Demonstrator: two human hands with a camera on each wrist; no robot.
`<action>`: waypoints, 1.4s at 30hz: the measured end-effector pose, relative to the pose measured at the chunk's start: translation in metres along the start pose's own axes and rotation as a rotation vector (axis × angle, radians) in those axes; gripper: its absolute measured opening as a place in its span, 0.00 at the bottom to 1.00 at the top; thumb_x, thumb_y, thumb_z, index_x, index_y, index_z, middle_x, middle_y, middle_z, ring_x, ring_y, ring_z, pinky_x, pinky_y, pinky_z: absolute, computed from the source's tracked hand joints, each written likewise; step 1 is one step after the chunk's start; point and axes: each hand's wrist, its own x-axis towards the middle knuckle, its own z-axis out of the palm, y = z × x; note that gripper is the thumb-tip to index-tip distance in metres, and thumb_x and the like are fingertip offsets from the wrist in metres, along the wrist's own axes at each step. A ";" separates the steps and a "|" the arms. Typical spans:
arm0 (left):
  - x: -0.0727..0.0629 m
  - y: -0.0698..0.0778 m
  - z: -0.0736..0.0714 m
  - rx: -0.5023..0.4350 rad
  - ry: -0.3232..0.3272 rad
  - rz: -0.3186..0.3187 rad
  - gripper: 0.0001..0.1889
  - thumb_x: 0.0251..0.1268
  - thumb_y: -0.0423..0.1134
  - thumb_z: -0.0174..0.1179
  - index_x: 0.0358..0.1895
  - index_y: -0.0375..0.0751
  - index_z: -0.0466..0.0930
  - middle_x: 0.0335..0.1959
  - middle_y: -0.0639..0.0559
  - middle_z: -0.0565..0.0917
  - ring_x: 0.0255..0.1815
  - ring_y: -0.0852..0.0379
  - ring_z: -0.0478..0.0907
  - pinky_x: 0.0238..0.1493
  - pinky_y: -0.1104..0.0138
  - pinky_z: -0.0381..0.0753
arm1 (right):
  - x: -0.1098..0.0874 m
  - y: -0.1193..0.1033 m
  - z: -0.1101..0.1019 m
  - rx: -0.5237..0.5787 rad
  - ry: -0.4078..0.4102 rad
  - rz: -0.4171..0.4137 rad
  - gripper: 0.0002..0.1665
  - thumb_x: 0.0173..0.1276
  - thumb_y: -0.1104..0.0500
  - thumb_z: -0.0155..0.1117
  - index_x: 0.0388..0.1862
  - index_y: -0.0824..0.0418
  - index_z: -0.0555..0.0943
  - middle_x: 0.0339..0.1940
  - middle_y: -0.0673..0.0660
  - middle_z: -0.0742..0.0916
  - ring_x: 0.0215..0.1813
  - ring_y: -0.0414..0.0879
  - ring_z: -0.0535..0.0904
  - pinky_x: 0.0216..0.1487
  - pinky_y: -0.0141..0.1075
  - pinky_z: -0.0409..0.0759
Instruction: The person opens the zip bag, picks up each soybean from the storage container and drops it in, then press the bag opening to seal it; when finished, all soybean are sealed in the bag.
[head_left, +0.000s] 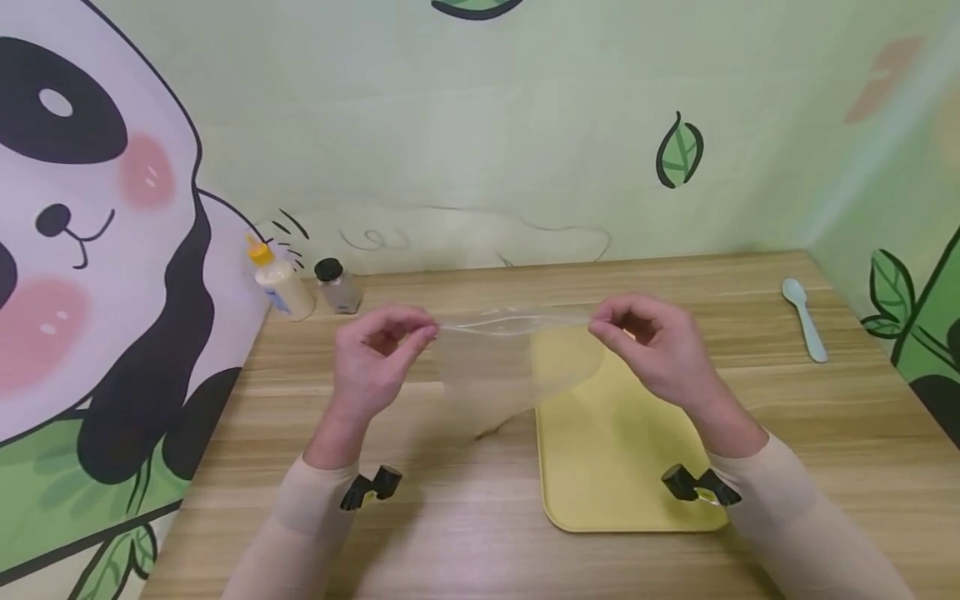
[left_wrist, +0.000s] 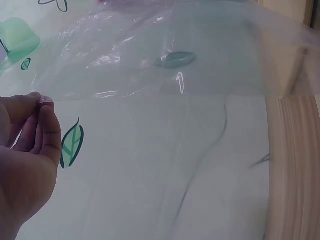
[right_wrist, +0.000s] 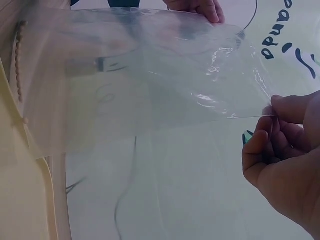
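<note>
A clear plastic zip bag (head_left: 487, 367) hangs between my two hands, its zip edge stretched level at the top. My left hand (head_left: 375, 358) pinches one top corner between thumb and fingers. The opposite top corner is pinched by my right hand (head_left: 660, 350). In the head view the zip line bows slightly apart in the middle. Through the film of the bag (right_wrist: 170, 75) the wall shows in the right wrist view, and nothing appears inside it. Part of a yellow tray (head_left: 622, 467) lies behind the bag and below my right hand.
At the back left of the wooden table (head_left: 465, 533) stand a bottle with a yellow cap (head_left: 285, 287) and a small jar with a black lid (head_left: 339, 287). A pale blue spoon (head_left: 805, 321) lies at the back right. A wall printed with a panda rises behind.
</note>
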 end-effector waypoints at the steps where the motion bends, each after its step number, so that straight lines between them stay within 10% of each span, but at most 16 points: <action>1: 0.000 0.000 0.000 -0.002 0.000 -0.001 0.07 0.50 0.13 0.62 0.33 0.20 0.80 0.34 0.60 0.86 0.32 0.64 0.83 0.34 0.75 0.84 | 0.000 0.000 0.000 0.005 -0.001 0.004 0.03 0.60 0.73 0.67 0.33 0.70 0.82 0.29 0.54 0.84 0.31 0.39 0.76 0.30 0.25 0.76; 15: 0.006 0.006 -0.006 -0.020 -0.132 -0.014 0.13 0.51 0.14 0.61 0.42 0.20 0.78 0.37 0.41 0.84 0.39 0.59 0.81 0.42 0.71 0.83 | 0.010 -0.001 0.004 0.043 0.026 -0.068 0.03 0.58 0.76 0.66 0.30 0.72 0.82 0.28 0.50 0.85 0.29 0.38 0.75 0.28 0.24 0.75; 24: 0.033 0.024 0.001 0.307 -0.256 -0.026 0.16 0.54 0.32 0.70 0.47 0.35 0.82 0.42 0.46 0.85 0.43 0.50 0.79 0.50 0.64 0.79 | 0.015 -0.003 0.009 0.004 0.033 -0.025 0.07 0.56 0.79 0.64 0.30 0.71 0.82 0.27 0.46 0.84 0.28 0.38 0.75 0.26 0.24 0.74; 30: 0.058 0.040 0.019 0.564 -0.442 -0.035 0.19 0.56 0.44 0.70 0.49 0.41 0.82 0.44 0.52 0.83 0.46 0.56 0.77 0.52 0.63 0.77 | 0.018 -0.001 0.010 -0.022 0.032 -0.007 0.05 0.57 0.77 0.65 0.30 0.70 0.83 0.26 0.44 0.84 0.27 0.38 0.74 0.24 0.25 0.72; 42: 0.095 0.056 0.067 0.728 -0.807 -0.025 0.16 0.61 0.45 0.65 0.49 0.41 0.82 0.45 0.53 0.82 0.48 0.56 0.77 0.54 0.66 0.77 | 0.019 0.000 0.012 -0.011 0.023 -0.004 0.02 0.60 0.75 0.65 0.32 0.74 0.82 0.28 0.45 0.84 0.29 0.38 0.76 0.28 0.25 0.76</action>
